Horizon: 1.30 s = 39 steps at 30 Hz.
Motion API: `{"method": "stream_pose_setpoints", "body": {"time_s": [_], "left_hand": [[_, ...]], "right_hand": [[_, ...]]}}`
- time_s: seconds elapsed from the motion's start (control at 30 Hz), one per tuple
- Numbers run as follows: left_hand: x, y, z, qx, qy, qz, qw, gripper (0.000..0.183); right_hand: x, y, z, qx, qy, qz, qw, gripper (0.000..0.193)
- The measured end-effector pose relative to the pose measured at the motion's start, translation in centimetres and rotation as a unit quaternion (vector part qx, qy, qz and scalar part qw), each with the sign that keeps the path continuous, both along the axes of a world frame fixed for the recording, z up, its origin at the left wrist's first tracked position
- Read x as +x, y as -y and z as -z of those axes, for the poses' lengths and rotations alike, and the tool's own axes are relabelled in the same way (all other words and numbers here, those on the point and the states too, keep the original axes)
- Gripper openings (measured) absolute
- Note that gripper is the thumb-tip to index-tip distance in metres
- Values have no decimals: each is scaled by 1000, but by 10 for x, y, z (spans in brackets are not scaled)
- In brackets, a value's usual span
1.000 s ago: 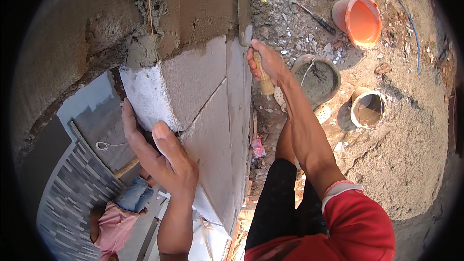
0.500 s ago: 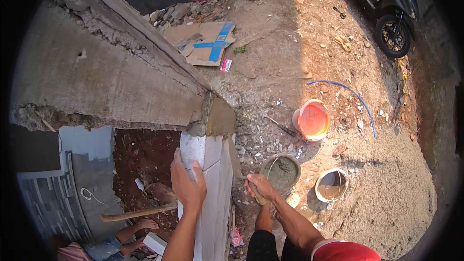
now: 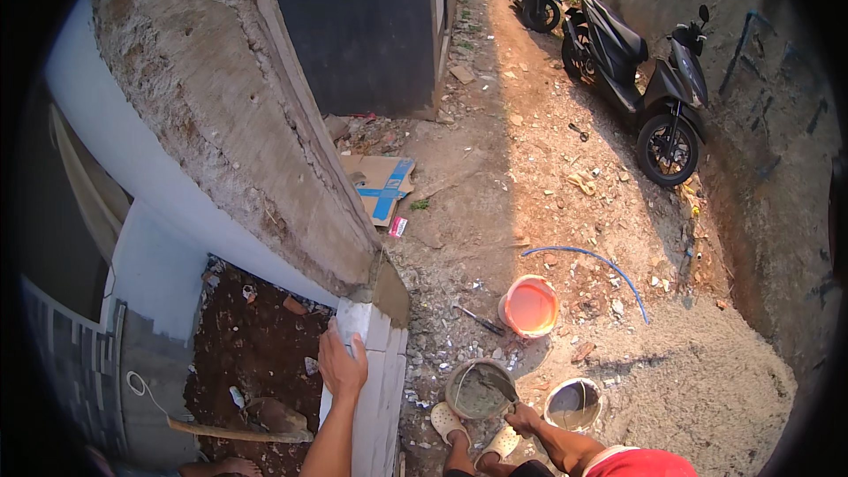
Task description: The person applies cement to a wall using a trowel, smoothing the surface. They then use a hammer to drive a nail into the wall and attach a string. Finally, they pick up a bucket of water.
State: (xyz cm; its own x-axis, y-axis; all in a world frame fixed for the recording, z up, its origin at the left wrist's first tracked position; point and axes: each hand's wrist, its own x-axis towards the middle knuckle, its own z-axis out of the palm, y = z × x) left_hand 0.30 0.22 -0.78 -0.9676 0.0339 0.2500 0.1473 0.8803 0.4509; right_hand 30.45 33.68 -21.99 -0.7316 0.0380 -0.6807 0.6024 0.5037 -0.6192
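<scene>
Mortar, grey and wet-looking, sits in a round bucket on the ground at the near middle of the scene, to the right of a pale block wall. The right hand has its fingers closed around the handle of a trowel, and the blade goes over the bucket's right side; how deep it reaches into the mortar, I cannot tell. The bucket stands close to the feet in light sandals, probably so that the arm can reach it without a step. The left hand lies on the wall's left edge, with the thumb apart from the other fingers and nothing gripped between them; I think it gives support while the body leans to the right. Just beside the mortar, a bucket with dark contents and an orange bucket stand within easy reach. The ground is rough, covered with stones and white chips, and a sand heap spreads at the near right. On the left, beyond the wall, is brown soil; at the far right, two motorbikes are parked along a lane in sunlight.
</scene>
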Motion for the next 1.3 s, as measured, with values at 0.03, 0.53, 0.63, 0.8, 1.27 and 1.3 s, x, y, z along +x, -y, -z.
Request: {"method": "stream_pose_setpoints", "body": {"time_s": [0.03, 0.53, 0.63, 0.8, 1.27, 1.3], "left_hand": [[0, 0, 0, -9, 2, -7, 1000, 59], [-3, 0, -4, -30, 9, 14, 999, 57], [-5, 5, -1, -28, 10, 33, 999, 58], [-6, 7, 0, -24, 20, 24, 999, 68], [-3, 2, -5, -54, 64, -20, 996, 78], [-2, 2, -6, -54, 69, -20, 996, 78]], "right_hand": [[1, -2, 9, -6, -45, -46, 998, 41], [-51, 25, 163, 176, 61, -115, 976, 36], [-41, 44, 167, 171, 43, -78, 981, 38], [-15, 43, 137, 147, 33, -142, 978, 32], [-35, 6, 168, 142, 137, -111, 974, 49], [-32, 11, 176, 128, 142, -102, 976, 48]]}}
